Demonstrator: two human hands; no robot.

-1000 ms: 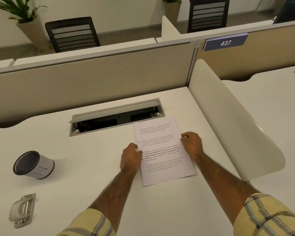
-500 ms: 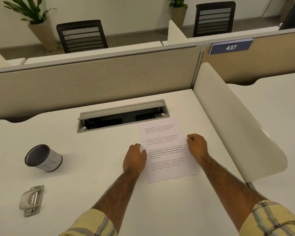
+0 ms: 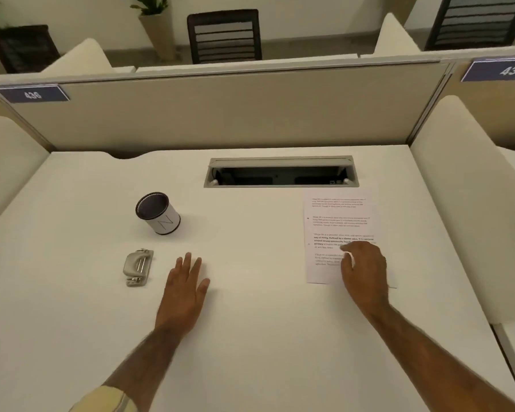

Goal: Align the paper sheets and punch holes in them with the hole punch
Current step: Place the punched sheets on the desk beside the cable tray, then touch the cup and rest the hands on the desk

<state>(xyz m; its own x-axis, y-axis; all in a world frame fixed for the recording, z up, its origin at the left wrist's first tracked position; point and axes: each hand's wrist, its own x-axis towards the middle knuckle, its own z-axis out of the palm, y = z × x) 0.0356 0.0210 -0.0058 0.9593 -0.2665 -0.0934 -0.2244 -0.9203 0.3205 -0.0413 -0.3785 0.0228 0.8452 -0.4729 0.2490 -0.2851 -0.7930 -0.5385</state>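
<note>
Nearest the viewer, a yellow plaid sleeve [image 3: 107, 399] is seen on the left forearm. The left hand [image 3: 185, 289] is held flat and empty over the white tabletop [image 3: 265, 337], fingers spread and extended forward. Just to the left of this hand and apart from it, the grey metal hole punch [image 3: 138, 266] is set on the tabletop. Well to the right, the right hand [image 3: 364, 272] is laid on the lower part of the paper sheets [image 3: 339, 227], fingers loosely curled; whether the sheets are pinched cannot be told. The sheets lie flat, extending beyond that hand. Beyond the left hand, a white cup [image 3: 158, 212] with a dark rim is seen tilted. Farther off, beyond the sheets, an open cable tray [image 3: 280, 172] is set into the tabletop before the beige partition [image 3: 220, 114].
</note>
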